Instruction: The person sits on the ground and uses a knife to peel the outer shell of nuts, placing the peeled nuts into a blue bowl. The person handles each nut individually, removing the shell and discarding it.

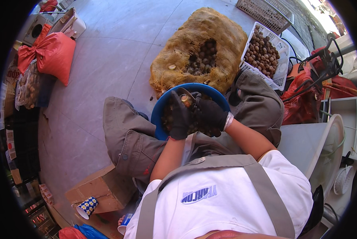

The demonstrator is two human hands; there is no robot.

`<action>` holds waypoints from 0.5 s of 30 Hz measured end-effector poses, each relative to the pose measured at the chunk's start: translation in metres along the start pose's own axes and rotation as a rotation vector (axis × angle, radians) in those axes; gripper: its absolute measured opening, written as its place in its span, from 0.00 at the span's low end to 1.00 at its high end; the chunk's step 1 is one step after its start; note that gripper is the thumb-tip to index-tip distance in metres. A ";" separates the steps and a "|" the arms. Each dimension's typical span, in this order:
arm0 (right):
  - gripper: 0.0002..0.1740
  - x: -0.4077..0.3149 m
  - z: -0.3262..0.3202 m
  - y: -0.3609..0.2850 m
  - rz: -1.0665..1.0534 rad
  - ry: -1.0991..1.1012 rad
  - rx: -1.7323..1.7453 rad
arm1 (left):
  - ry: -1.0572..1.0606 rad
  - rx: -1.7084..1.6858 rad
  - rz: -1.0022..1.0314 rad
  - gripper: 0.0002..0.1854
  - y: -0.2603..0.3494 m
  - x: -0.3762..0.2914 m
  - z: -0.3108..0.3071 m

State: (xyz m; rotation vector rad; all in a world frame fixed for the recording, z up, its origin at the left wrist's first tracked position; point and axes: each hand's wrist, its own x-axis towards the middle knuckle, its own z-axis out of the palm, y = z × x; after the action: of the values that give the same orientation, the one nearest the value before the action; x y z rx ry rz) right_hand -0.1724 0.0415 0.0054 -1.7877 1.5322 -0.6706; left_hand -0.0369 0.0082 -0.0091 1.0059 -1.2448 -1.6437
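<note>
A blue plastic basin (157,119) sits between my knees, holding dark and brownish pieces that are hard to make out. Over it, my left hand (180,118), in a black glove, grips a nut (186,101) with a pale, orange-brown cut surface. My right hand (211,114), also black-gloved, is closed on a knife whose curved metal blade (185,91) lies against the far side of the nut. Its handle is mostly hidden by the glove. Just beyond the basin lies a yellow mesh sack (178,53), with dark round nuts (206,55) showing through a torn opening.
A white plastic basket (283,59) of brown walnuts (260,52) stands right of the sack, a crate (265,15) behind it. Left are a red tied bag (56,53) and a cardboard box (91,191) with a patterned paper cup (88,206). Another person's fingers (120,220) show below.
</note>
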 end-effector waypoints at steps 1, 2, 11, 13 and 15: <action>0.12 0.000 0.002 0.002 0.001 0.023 -0.002 | 0.014 0.098 0.030 0.42 0.006 -0.001 0.003; 0.12 0.000 0.002 0.004 0.002 0.045 -0.003 | 0.027 0.196 0.060 0.42 0.009 0.000 0.004; 0.15 0.004 -0.020 0.015 0.090 0.100 -0.015 | 0.265 -0.027 -0.127 0.31 0.018 -0.003 0.009; 0.18 0.008 -0.020 -0.012 0.092 0.110 0.137 | 0.101 -0.242 -0.195 0.28 0.005 -0.004 -0.001; 0.20 0.009 -0.011 -0.024 0.083 0.163 0.173 | 0.180 -0.121 -0.091 0.25 -0.005 -0.004 0.005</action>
State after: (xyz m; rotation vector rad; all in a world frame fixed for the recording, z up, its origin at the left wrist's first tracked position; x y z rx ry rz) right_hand -0.1642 0.0329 0.0308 -1.5649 1.5934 -0.8981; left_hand -0.0406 0.0142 -0.0130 1.1221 -0.9822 -1.6372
